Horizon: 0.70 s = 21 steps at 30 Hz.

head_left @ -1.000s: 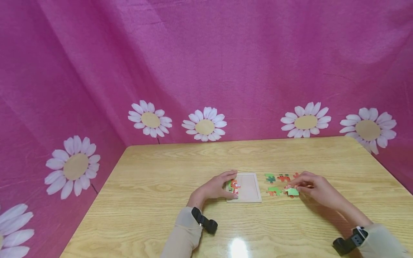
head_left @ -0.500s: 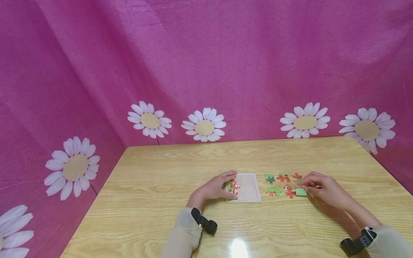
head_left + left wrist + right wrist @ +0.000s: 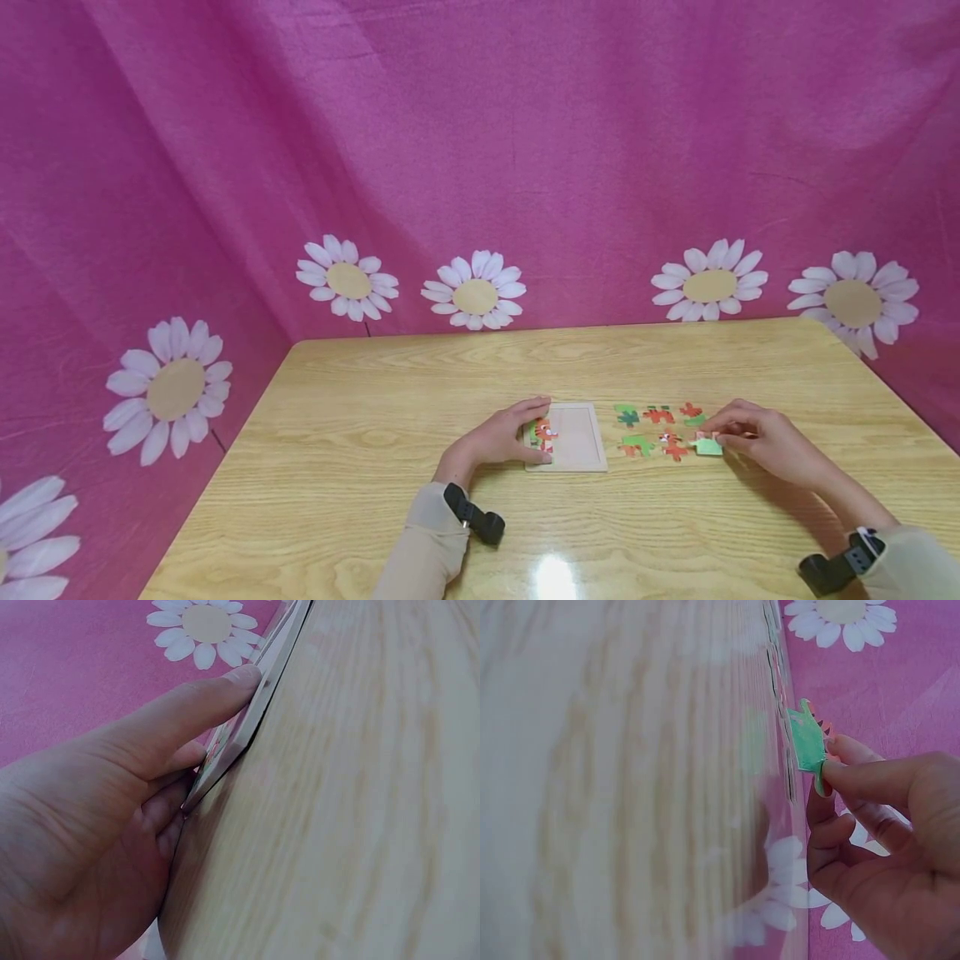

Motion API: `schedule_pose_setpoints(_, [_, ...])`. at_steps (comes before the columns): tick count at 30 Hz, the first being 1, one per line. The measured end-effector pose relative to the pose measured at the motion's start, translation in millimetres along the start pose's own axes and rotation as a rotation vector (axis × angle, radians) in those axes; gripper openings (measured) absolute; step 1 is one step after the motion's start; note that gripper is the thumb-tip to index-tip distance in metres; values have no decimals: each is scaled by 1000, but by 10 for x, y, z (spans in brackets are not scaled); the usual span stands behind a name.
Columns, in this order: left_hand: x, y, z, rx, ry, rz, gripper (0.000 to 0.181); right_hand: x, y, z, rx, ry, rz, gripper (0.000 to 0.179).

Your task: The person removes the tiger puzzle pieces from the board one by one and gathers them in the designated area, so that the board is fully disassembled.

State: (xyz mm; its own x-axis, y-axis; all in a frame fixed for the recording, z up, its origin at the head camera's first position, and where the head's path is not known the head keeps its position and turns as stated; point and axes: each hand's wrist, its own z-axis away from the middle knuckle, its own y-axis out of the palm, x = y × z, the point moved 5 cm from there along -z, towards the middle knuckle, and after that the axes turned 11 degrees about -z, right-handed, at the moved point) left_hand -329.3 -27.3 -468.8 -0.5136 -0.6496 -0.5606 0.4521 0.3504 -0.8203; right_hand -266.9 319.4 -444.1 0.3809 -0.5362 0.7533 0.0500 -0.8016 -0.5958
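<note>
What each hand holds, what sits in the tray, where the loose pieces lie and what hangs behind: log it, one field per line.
Left hand: grips the puzzle tray at its left end
Right hand: pinches a mostly green puzzle piece
Tray contents: fitted pieces along the left side
Loose pieces: on the wooden table, right of the tray
Backdrop: pink-purple, printed with white daisies

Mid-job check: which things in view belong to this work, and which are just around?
Job:
tray, part-filled, held by the left hand
puzzle piece in the right hand
loose pieces beside the tray

Just around:
table
curtain
wrist cameras
</note>
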Motion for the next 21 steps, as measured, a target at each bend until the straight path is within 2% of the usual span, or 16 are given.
schedule_pose_setpoints(8, [1,-7,-1,-3,5,-9,83,-43,2,-13,26,33,1,19])
schedule_pose_setpoints(15, [12,-7,-4,-15,0,-10,82,-52,13,-33,9,-3,22,17])
schedule_pose_setpoints(21, [21,-3,-2,-33,-5,-7,83,-98,38,-48,42,78,76,19])
